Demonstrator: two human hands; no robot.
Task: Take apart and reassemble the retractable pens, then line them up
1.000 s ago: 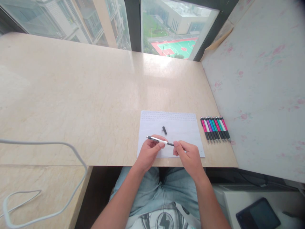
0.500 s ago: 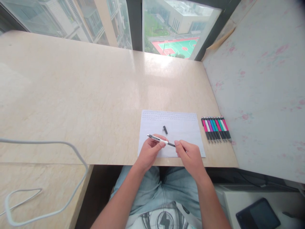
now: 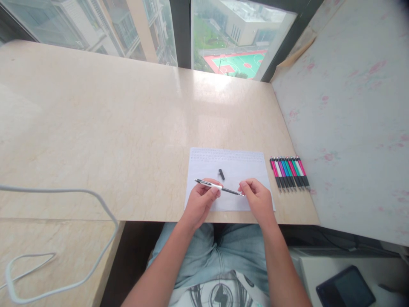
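Note:
My left hand (image 3: 200,204) pinches a white pen barrel with a black clip end (image 3: 207,184), held level over a sheet of written paper (image 3: 230,164). My right hand (image 3: 258,199) pinches the far end of a thin dark refill (image 3: 230,191) that sticks out of the barrel toward the right. A small black pen part (image 3: 221,174) lies loose on the paper just beyond the pen. Both hands hover near the front edge of the beige marble table (image 3: 111,128).
A row of several pens with pink, green, blue and purple barrels (image 3: 289,172) lies right of the paper. A white cable (image 3: 79,238) loops over the table's left part. A floral wall (image 3: 348,111) borders the right. A dark tablet (image 3: 347,290) lies low right.
My right hand has moved to the right, and more of the thin refill now shows between the two hands. The left hand with the barrel has stayed put.

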